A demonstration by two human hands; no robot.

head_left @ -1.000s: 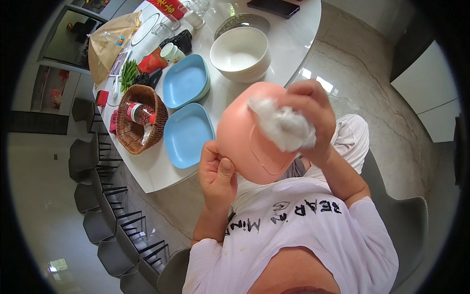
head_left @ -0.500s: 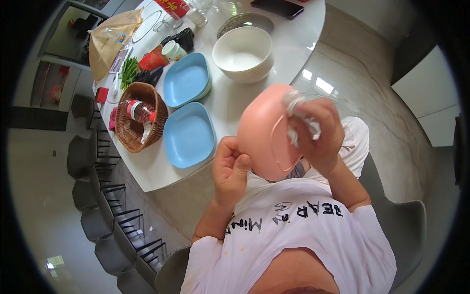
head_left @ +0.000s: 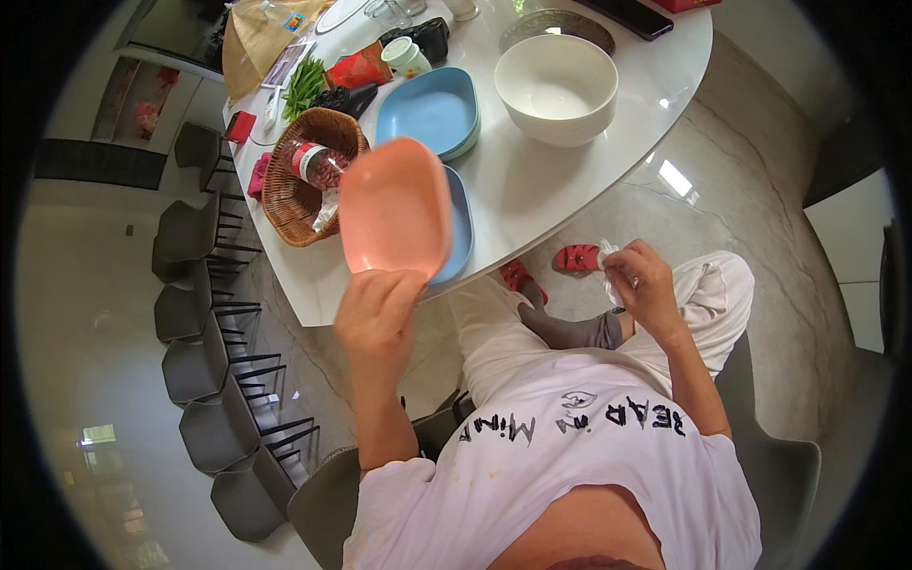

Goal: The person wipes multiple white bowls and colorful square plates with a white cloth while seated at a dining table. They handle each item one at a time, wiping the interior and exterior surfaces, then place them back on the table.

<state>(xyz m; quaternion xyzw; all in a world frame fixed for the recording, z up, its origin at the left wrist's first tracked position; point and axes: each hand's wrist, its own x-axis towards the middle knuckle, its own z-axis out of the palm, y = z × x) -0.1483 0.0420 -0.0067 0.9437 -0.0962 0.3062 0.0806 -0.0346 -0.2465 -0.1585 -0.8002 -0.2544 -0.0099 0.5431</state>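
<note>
A pink rounded-square plastic dish [head_left: 397, 204] is tilted above the table's near edge, its hollow side showing. My left hand [head_left: 378, 318] grips it by the near rim. Partly covered by it is a blue dish [head_left: 460, 228] on the table. Over my lap, my right hand [head_left: 646, 285] is closed around a crumpled white tissue [head_left: 608, 266], apart from the dish. Farther back stands a stack of dishes with a blue one [head_left: 432, 112] on top and a pale green one beneath.
A wicker basket [head_left: 285, 195] holding a bottle [head_left: 321, 164] stands left of the pink dish. A stack of white bowls [head_left: 560, 95] sits toward the right, before a dark patterned plate [head_left: 556, 28]. Behind are green vegetables [head_left: 304, 85], a white cup [head_left: 407, 57] and a phone [head_left: 627, 14].
My left hand has swung the pink dish left over the blue dish and turned its hollow side up. My right hand has come off it, keeping the tissue. The view has shifted.
</note>
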